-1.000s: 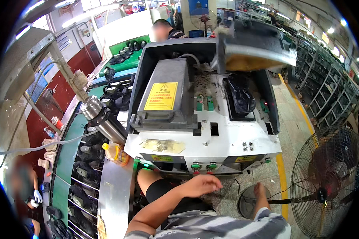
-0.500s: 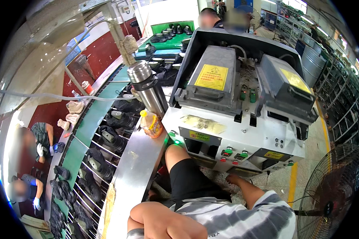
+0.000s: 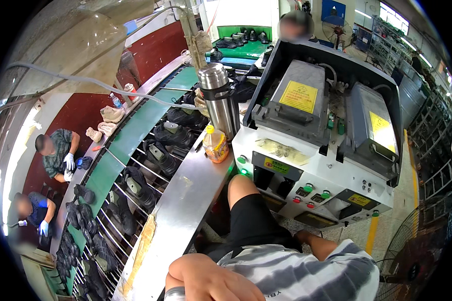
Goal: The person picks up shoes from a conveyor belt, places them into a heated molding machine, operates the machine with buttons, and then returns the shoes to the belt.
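Observation:
At the lower edge lies my left hand point(image 3: 211, 278), its back and knuckles facing up. Its fingers bend down out of the picture, so I cannot tell whether they hold anything. No right hand of mine shows. Left of my bare knee, beside the machine, runs a metal bench point(image 3: 186, 193). A steel thermos point(image 3: 221, 108) stands at its far end, with an orange-labelled plastic bottle point(image 3: 216, 145) just nearer. Both stand apart from my hand. Black shoes point(image 3: 160, 160) lie along the roller rack beyond the bench.
A white and grey machine point(image 3: 311, 165) with two hooded units fills the right. Behind the green belt point(image 3: 128, 143) two people in white gloves work at the left. A fan point(image 3: 412, 271) stands lower right. A hose point(image 3: 85, 80) hangs across upper left; another person is behind the machine.
The view has swung left, so bench and machine sit farther right. My hand stays at the lower edge. The farther gloved worker's hands have come together. One person behind the machine is no longer visible.

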The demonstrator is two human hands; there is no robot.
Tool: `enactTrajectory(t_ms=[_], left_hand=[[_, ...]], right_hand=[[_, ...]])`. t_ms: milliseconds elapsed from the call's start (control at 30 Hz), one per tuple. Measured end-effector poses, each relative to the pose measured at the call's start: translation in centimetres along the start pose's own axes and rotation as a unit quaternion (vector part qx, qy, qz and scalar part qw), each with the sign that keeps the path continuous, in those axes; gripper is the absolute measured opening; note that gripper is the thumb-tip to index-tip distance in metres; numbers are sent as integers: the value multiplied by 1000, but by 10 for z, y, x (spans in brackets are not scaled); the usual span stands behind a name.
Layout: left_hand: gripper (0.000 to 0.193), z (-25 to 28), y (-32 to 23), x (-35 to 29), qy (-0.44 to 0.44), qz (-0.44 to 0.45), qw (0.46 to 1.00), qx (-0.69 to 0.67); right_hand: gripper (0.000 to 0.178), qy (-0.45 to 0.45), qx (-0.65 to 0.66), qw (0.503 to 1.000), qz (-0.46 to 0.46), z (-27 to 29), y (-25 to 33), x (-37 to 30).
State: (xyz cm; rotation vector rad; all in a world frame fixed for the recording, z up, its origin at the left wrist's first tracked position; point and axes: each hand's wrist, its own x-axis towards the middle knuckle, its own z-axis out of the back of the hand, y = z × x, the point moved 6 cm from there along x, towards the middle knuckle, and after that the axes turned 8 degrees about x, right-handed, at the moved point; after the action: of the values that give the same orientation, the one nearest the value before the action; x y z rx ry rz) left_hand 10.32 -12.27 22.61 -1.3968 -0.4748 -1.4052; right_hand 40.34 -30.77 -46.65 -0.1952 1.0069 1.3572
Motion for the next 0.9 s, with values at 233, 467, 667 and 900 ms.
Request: enactTrajectory(t_ms=[233,467,667,900], left_hand=[[11,6,-22,4,-76,-24,993,90],[12,2,-30,-3,-55,-3,996,72],[12,-3,-43,-15,-91,-14,994,58],[12,5,-43,-13,-73,-26,996,52]], right_hand=[[36,-98,294,929,-202,17,-22,-9],[25,-63,14,997,-53,5,-9,23],[31,-5,-13,999,-39,-4,-29,37],[38,-67,103,984,-125,-6,-31,38]])
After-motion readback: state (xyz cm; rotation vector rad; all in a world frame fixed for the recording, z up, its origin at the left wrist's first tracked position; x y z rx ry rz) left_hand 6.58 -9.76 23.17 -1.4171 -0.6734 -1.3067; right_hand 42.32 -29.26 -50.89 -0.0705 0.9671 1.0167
